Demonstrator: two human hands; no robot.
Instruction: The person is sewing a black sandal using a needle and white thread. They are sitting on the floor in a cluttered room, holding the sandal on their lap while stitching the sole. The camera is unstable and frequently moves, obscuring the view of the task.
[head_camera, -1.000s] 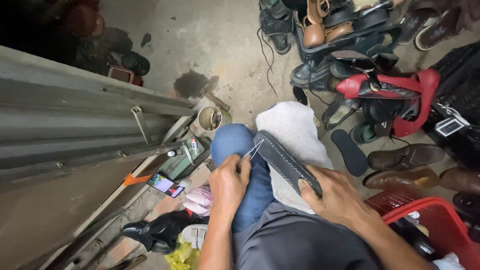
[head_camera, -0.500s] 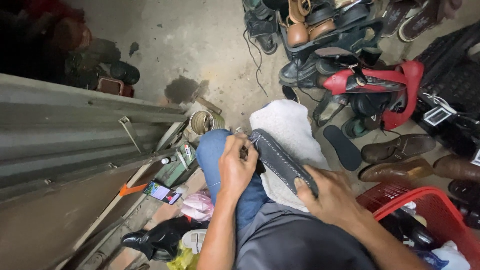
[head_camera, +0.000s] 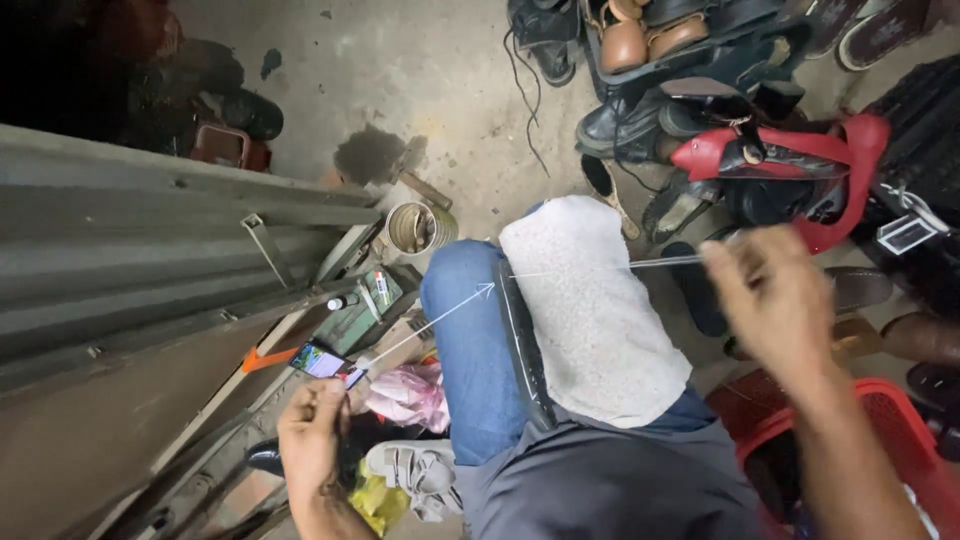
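A dark shoe (head_camera: 517, 345) stands on edge between my knees, next to a white cloth (head_camera: 590, 310) draped over my right thigh. A white thread (head_camera: 440, 312) runs taut from the shoe's top edge out to both sides. My left hand (head_camera: 312, 440) is low on the left, closed on one thread end. My right hand (head_camera: 778, 300), blurred by motion, is out to the right and closed on the other end, where the strand looks thin and grey like a needle.
A tin can (head_camera: 420, 228), a green box of small tools (head_camera: 365, 300) and a lit phone (head_camera: 320, 360) lie left of my knee. Grey corrugated metal sheet (head_camera: 150, 230) fills the left. Several shoes (head_camera: 720, 150) pile up at top right, with a red basket (head_camera: 880, 430) at right.
Both hands have left the shoe and swung apart, the left down and left, the right out to the right, drawing the thread tight. The shoe now rests between my knees unheld.
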